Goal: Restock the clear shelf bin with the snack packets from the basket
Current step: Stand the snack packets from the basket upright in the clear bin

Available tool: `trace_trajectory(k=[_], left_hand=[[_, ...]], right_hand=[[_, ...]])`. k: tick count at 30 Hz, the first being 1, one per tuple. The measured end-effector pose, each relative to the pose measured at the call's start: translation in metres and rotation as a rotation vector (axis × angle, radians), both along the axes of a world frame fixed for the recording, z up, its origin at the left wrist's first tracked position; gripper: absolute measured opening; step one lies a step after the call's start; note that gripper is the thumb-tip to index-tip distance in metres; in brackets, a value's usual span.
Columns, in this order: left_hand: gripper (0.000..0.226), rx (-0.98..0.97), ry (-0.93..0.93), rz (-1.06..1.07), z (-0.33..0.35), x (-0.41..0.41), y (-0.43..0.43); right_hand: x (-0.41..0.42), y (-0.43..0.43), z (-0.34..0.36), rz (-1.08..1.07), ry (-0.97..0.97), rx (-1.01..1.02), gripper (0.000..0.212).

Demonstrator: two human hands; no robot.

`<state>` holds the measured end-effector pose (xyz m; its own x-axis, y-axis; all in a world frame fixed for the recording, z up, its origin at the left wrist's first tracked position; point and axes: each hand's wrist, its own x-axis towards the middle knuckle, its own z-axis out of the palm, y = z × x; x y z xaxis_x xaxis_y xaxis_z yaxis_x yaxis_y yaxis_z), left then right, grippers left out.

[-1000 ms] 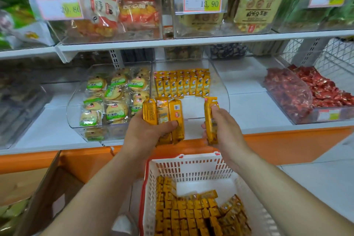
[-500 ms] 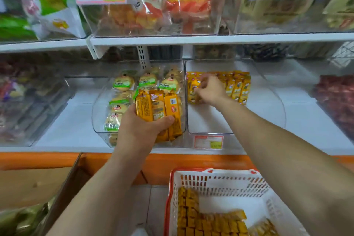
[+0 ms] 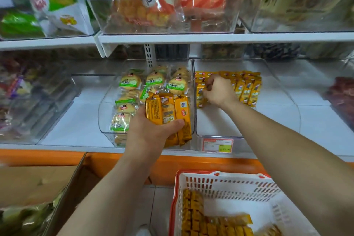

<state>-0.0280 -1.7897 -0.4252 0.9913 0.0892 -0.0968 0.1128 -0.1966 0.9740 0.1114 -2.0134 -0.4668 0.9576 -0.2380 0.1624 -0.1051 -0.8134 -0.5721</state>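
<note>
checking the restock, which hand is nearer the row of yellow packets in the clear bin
Right. The right hand is in the clear bin, touching the row. The left hand holds a stack in front of the neighbouring bin.

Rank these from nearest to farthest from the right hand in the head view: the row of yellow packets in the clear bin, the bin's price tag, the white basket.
From the right hand:
1. Row of yellow packets: touching it, at the back of the clear bin.
2. Price tag: below the hand, on the bin's front edge.
3. White basket: lowest, on the floor side.
</note>
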Motion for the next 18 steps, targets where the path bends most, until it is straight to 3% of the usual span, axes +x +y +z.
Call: trace_trajectory(k=[3,7,10,16,18], left_hand=[[0.038,0.002,0.023,0.008,0.002,-0.001,-0.005],[0.040,-0.016,0.050,-0.040,0.004,-0.007,-0.022],[0.038,-0.025,0.061,-0.125,0.008,-0.020,-0.043],[0.036,-0.088,0.041,-0.312,0.010,-0.045,-0.074],[0.040,-0.114,0.049,-0.334,0.010,-0.046,-0.076]], right_hand=[[-0.042,-0.008,0.025,-0.002,-0.104,0.157,0.022],[-0.131,-0.012,0.050,0.179,-0.077,0.564,0.012],[-0.185,-0.014,0.056,0.279,0.005,0.783,0.027],[-0.211,-0.028,0.051,0.298,-0.007,0.666,0.051],[-0.213,-0.035,0.052,0.313,0.008,0.761,0.049]])
